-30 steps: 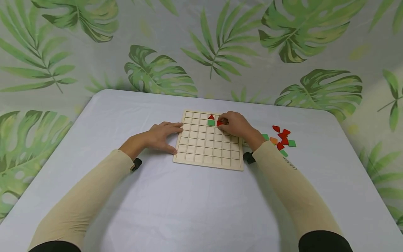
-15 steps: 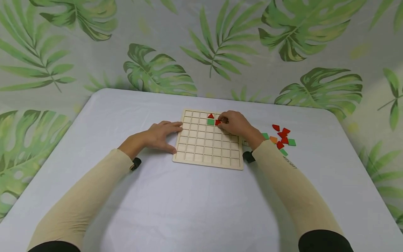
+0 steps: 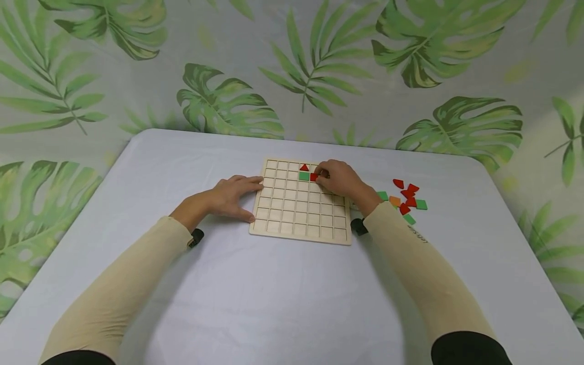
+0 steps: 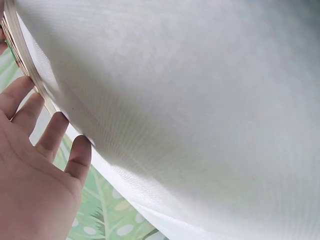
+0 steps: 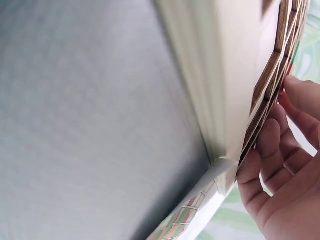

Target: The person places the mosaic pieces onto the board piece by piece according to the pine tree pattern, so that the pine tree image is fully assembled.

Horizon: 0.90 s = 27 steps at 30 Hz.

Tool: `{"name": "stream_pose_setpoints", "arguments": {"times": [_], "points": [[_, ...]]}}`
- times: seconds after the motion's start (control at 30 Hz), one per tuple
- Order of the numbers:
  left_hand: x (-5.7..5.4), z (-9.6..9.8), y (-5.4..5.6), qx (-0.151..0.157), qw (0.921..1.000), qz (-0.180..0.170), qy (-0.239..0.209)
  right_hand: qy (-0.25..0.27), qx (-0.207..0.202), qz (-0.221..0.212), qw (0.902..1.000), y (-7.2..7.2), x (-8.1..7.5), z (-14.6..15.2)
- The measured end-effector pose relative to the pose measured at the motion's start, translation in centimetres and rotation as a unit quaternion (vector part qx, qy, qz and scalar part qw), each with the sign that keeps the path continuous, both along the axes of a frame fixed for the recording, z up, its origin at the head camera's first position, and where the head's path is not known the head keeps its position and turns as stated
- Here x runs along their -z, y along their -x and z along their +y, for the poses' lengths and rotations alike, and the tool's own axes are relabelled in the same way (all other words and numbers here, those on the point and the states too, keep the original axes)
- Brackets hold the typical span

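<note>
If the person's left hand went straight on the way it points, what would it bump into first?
The wooden grid board, probably at once: the left hand seems to be touching its left edge.

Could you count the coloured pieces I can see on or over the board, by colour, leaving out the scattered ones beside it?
Red: 2 (triangle, plus the red piece at the right hand)
Green: 1 (square)
Total: 3 visible; the hand may hide more.

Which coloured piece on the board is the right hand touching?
The red piece just right of the green square, pinched by the right hand; the square and the red triangle lie untouched.
</note>
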<state>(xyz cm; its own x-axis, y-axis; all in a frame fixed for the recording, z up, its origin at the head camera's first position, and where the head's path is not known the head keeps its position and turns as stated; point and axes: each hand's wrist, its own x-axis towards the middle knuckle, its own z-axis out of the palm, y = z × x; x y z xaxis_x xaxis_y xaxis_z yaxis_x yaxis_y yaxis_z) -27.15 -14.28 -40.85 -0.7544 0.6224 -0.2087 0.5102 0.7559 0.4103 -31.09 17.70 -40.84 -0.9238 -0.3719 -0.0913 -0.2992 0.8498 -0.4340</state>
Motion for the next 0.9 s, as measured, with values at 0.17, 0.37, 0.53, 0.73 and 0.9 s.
{"name": "stream_pose_setpoints", "arguments": {"times": [0.17, 0.37, 0.53, 0.73, 0.9], "points": [[0.1, 0.2, 0.0, 0.003, 1.0000, 0.000, -0.002, 0.001, 0.002, 0.003, 1.0000, -0.6, -0.4, 0.0], [0.2, 0.4, 0.0, 0.003, 1.0000, -0.003, -0.004, 0.002, 0.010, -0.017, 0.9998, -0.5, -0.3, 0.4], [0.2, 0.6, 0.0, 0.002, 1.0000, -0.006, 0.000, 0.009, 0.013, -0.031, 0.9994, -0.5, -0.7, 1.1], [0.0, 0.4, -0.1, 0.001, 1.0000, -0.002, 0.007, 0.023, 0.012, -0.016, 0.9996, -1.0, -3.1, 3.0], [-0.1, 0.1, -0.1, 0.004, 1.0000, -0.003, 0.001, 0.033, 0.019, -0.002, 0.9993, -1.2, -5.3, 5.1]]}}
